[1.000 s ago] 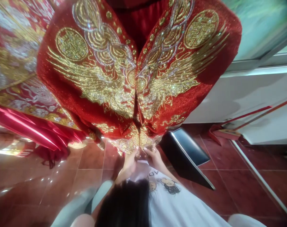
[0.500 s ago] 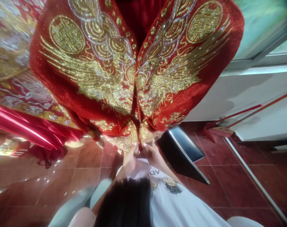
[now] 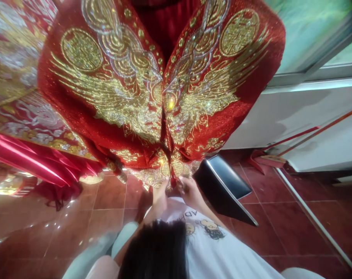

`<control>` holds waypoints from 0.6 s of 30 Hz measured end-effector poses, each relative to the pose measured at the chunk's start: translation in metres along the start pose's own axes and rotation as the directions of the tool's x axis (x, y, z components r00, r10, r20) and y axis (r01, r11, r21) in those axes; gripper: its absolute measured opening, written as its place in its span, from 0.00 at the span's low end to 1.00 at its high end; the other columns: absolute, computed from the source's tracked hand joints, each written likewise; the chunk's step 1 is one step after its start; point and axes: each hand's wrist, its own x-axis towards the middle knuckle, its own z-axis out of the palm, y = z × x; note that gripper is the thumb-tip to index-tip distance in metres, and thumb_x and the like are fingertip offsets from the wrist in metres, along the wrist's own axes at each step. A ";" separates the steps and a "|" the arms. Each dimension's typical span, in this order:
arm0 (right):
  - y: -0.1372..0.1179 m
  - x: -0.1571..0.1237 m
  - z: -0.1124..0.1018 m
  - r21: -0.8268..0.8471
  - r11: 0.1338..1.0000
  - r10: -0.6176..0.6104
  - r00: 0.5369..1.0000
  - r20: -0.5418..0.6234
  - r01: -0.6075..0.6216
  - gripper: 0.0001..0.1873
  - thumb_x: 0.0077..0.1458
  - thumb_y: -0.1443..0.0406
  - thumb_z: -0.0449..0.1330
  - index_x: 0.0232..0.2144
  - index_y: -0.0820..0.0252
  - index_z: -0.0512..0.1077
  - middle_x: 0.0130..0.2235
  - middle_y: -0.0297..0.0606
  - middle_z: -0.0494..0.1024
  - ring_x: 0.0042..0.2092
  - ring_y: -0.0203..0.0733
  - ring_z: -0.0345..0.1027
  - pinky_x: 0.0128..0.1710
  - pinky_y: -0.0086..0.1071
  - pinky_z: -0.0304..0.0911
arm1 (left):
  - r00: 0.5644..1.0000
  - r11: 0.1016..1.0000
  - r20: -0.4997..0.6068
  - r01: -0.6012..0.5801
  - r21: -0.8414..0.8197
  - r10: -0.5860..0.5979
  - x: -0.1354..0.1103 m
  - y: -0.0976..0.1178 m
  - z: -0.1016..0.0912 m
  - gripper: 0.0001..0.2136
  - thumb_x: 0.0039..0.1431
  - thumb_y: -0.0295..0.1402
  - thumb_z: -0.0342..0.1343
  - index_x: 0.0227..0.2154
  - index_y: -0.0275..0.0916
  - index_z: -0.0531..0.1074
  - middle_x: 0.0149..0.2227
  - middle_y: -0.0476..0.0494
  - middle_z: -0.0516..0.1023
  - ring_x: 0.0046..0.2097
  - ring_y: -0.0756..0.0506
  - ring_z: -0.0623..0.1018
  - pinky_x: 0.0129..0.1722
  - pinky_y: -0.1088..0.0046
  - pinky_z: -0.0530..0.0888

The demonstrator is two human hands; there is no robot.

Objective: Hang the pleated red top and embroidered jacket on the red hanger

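Observation:
A red jacket [image 3: 129, 97] with gold and silver bird embroidery hangs upright in front of me, its front edges meeting at the middle. At the bottom hem, my left hand [image 3: 160, 195] is closed on the left front edge, thumb on top of the cloth. Close beside it, my right hand [image 3: 190, 190] pinches the right front edge of the same hem. A narrow gap separates the two thumbs. The fingers beneath the cloth are mostly hidden. Round gold medallions and a beaded collar band show higher up on the jacket.
More embroidered red cloth [image 3: 16, 69] hangs at the left, above a shiny crimson fabric [image 3: 33, 155]. A black panel-like object [image 3: 230, 182] stands on the red tiled floor [image 3: 280, 228] at the right. Behind it, a red dustpan [image 3: 257, 161] rests by the white wall [image 3: 306, 116].
The jacket's upper right side has shifted a little to the left and down in view. Both hands stay at the hem, slightly further right.

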 end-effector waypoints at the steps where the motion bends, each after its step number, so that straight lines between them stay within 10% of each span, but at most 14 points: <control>1: -0.002 -0.002 0.002 0.011 1.000 0.007 1.000 0.003 -0.007 0.22 0.38 0.58 0.69 0.23 0.57 0.57 0.20 0.26 0.59 0.20 0.27 0.49 0.15 0.21 0.43 | 1.000 1.000 -0.011 -0.005 -0.019 0.005 -0.001 0.001 0.002 0.21 0.47 0.38 0.67 0.43 0.38 0.72 0.38 0.42 0.81 0.46 0.40 0.79 0.51 0.63 0.73; 18: 0.006 0.002 0.001 0.079 0.994 0.075 0.997 -0.025 -0.073 0.23 0.33 0.64 0.74 0.26 0.60 0.64 0.21 0.24 0.66 0.22 0.27 0.60 0.19 0.21 0.54 | 0.998 0.998 -0.049 -0.044 -0.051 0.042 0.003 -0.006 0.004 0.30 0.44 0.40 0.69 0.52 0.41 0.69 0.42 0.40 0.81 0.52 0.37 0.77 0.52 0.62 0.74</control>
